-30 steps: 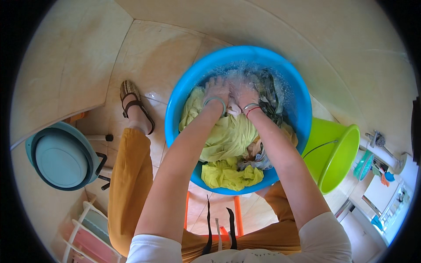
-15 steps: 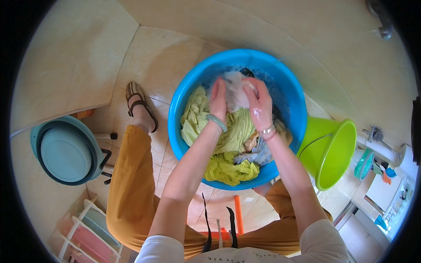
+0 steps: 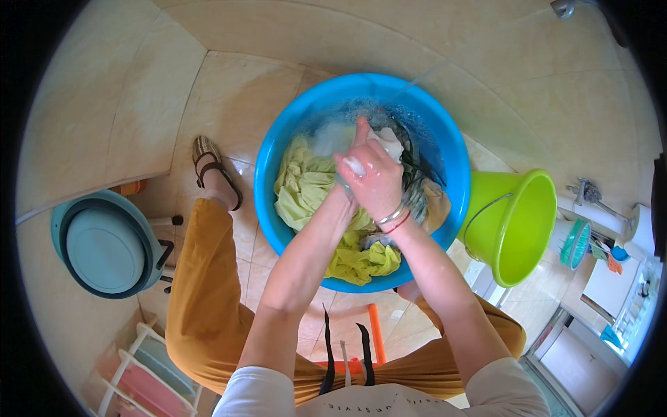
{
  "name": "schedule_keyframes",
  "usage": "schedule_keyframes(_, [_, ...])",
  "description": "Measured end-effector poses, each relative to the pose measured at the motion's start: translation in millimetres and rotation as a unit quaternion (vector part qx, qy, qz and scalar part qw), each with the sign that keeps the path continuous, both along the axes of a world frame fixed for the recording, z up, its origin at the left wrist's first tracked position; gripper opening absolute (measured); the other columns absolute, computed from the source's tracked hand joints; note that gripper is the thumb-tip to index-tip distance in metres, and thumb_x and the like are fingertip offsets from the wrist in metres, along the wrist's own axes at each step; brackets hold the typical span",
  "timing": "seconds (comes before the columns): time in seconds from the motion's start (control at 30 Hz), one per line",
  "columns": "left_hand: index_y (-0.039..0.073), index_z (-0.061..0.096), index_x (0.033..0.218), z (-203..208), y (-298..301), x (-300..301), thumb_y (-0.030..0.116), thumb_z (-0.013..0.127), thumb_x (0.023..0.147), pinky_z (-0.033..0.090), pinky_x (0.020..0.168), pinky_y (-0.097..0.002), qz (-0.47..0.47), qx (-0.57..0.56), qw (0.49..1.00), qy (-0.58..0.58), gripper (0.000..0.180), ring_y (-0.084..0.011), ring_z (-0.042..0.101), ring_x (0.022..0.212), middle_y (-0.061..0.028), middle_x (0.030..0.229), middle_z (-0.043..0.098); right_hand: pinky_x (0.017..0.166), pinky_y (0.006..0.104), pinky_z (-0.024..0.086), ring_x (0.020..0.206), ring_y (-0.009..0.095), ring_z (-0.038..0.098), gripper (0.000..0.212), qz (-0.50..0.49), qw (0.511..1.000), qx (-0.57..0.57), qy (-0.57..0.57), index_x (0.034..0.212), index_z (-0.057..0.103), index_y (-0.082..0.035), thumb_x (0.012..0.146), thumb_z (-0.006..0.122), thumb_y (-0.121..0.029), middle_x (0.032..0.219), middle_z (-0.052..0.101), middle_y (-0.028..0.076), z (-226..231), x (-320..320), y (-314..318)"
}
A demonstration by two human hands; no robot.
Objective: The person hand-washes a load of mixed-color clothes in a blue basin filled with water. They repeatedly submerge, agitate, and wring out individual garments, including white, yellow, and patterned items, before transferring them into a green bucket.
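Observation:
Over the blue basin point(image 3: 267, 187), my hands are pressed together with a wet white cloth point(image 3: 388, 142) between them, part of it sticking out past my knuckles. My right hand point(image 3: 379, 182) is closed on top, suds on its skin. My left hand point(image 3: 361, 131) lies mostly hidden beneath it, with one finger or thumb pointing up; it is closed against the cloth. Pale green fabric point(image 3: 306, 184) fills the basin's left side, and a brighter yellow-green cloth point(image 3: 365, 260) lies at the near side. Dark patterned fabric point(image 3: 413, 163) and a tan piece point(image 3: 436, 206) are to the right.
A thin stream of water runs from a tap point(image 3: 563, 8) into the foamy far part of the basin. A lime-green bucket point(image 3: 486, 229) with a wire handle stands right of it. At left, a folded grey-blue basin point(image 3: 104, 250) leans near a white rack point(image 3: 128, 358).
My hands were apart with the white cloth spread between them; now they have come together, the right over the left. The view has shifted slightly.

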State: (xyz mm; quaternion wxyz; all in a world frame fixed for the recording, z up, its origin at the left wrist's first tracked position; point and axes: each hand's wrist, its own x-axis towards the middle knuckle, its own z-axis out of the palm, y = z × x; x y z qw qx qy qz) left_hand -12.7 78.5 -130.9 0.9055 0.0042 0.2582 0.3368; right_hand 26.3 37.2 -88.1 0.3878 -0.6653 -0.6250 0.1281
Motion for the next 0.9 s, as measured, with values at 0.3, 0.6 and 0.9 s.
schedule_keyframes(0.3, [0.003,0.062,0.099,-22.7,8.9,-12.5,0.036,0.057,0.091,0.045,0.073,-0.0269,0.028,0.061,0.919,0.389,0.035,-0.0152,0.057,0.079,-0.0060,0.090,0.062,0.063,0.0434,0.049,0.066,0.037,0.060,0.022,-0.130,0.987,-0.093,0.011,0.075,0.063,0.000,0.083,0.059,-0.020,0.072,0.061,0.023,-89.8,68.2,45.8])
schedule_keyframes(0.6, [0.004,0.051,0.131,-128.8,38.7,-36.9,0.024,0.067,0.086,0.044,0.090,-0.0254,-0.017,0.323,0.802,0.502,0.052,-0.0137,0.057,0.103,-0.0107,0.121,0.060,0.070,0.0426,0.052,0.088,0.037,0.059,0.044,0.005,0.964,-0.168,-0.207,0.117,0.050,-0.010,0.086,0.060,-0.040,0.110,0.052,0.015,-130.3,58.2,30.7])
schedule_keyframes(0.9, [0.007,0.058,0.125,-127.8,73.6,0.1,0.026,0.067,0.083,0.046,0.087,-0.0302,-0.199,0.314,0.736,0.566,0.047,-0.0204,0.061,0.098,-0.0110,0.112,0.064,0.072,0.0471,0.052,0.088,0.039,0.063,0.026,-0.057,0.945,-0.297,-0.124,0.105,0.060,-0.003,0.091,0.052,-0.023,0.108,0.059,0.021,-235.7,120.1,32.3])
